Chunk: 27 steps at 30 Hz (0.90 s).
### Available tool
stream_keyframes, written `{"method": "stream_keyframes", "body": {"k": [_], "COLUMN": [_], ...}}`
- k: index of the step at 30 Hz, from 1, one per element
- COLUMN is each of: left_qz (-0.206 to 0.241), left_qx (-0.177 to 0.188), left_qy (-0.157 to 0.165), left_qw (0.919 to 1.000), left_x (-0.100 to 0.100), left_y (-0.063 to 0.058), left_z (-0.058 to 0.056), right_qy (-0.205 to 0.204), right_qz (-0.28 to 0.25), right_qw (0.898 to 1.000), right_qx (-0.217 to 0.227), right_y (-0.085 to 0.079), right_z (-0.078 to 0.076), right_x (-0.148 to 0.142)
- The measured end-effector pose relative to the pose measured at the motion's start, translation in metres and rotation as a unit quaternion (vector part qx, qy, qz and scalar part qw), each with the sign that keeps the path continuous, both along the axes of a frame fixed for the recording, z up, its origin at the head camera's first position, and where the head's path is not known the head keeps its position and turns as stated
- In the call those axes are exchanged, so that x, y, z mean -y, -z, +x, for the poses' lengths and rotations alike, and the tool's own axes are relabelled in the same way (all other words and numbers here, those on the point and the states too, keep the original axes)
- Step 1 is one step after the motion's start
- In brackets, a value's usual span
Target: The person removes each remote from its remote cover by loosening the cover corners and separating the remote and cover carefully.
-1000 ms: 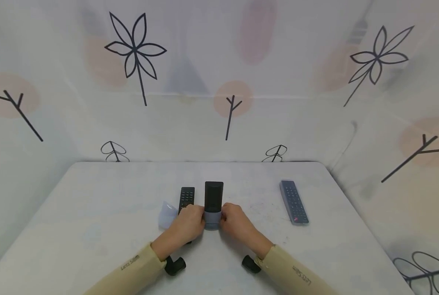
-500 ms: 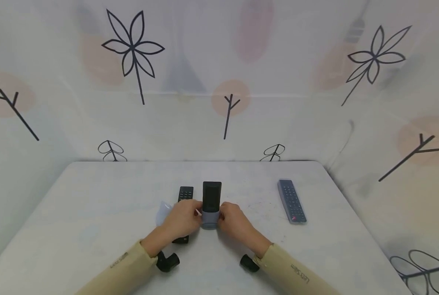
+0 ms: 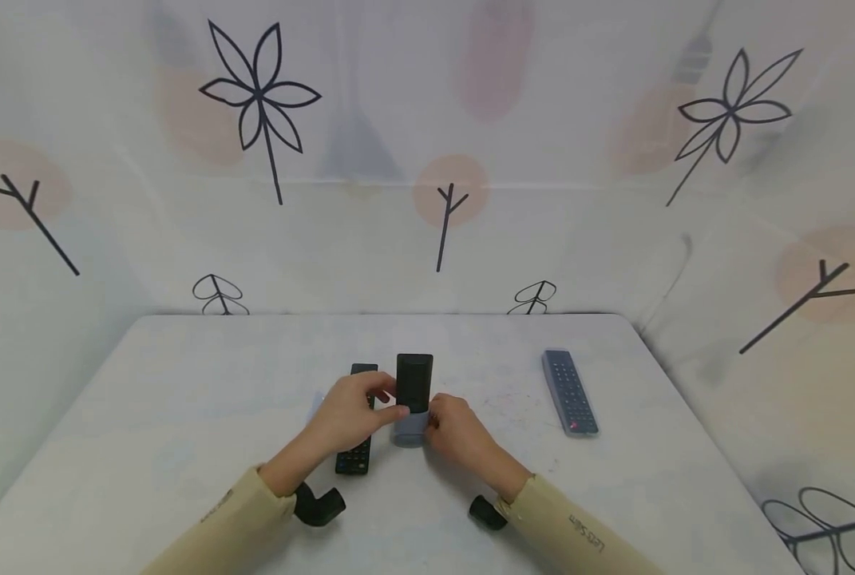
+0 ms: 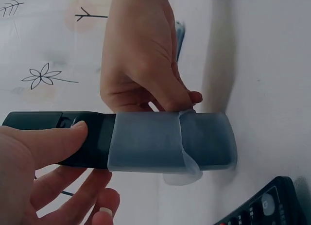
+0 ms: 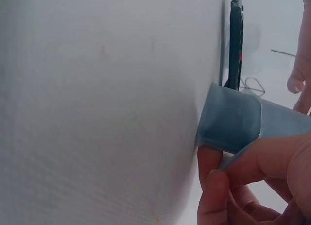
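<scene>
Now, in the head view, the upright remote [image 3: 414,382] stands on the table [image 3: 255,375]; the left hand [image 3: 346,415] has risen from beside the blue-grey cover [image 3: 410,430] to the remote's bare part, the right hand [image 3: 463,435] staying low. In the left wrist view, the left hand clasps that part; in the right wrist view, the right hand pinches the cover's edge.

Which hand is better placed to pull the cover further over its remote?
Probably the right hand: it pinches the cover low, while the left hand is higher, at the bare part of the remote.
</scene>
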<state>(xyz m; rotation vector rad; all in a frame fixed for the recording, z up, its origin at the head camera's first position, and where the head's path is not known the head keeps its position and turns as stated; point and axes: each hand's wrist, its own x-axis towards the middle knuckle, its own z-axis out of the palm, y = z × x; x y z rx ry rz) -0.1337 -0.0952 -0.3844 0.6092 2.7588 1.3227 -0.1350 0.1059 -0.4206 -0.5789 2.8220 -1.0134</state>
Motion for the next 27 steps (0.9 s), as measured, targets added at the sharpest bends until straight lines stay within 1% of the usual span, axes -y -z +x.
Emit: {"method": "stream_keyframes", "body": {"k": [3,9,12,16,21,27], "left_qz": [0.012,0.015,0.015,0.019,0.020,0.016], "left_qx": [-0.005,-0.025,-0.030,-0.037,-0.046,-0.042], "left_qy": [0.001,0.011,0.017,0.025,0.027,0.022], "left_qw": [0.9999,0.9995,0.9993,0.9988,0.9984,0.9987], "left_x": [0.000,0.000,0.000,0.000,-0.001,-0.001], "left_y": [0.000,0.001,0.001,0.002,0.002,0.002], "left_z": [0.000,0.000,0.000,-0.001,-0.002,-0.001], "right_qy": [-0.002,-0.002,-0.005,-0.003,0.012,0.040], "right_qz": [0.002,-0.012,-0.022,-0.027,-0.045,-0.086], "right_qw": [1.000,0.999,0.999,0.999,0.999,0.995], "right_qx": [-0.002,0.033,0.040,0.024,0.002,-0.021], "right_y": [0.000,-0.005,-0.008,-0.009,-0.011,-0.019], "right_z": [-0.001,-0.002,-0.001,0.000,0.000,0.002], "right_x": [-0.001,-0.005,-0.008,-0.011,-0.016,-0.021]}}
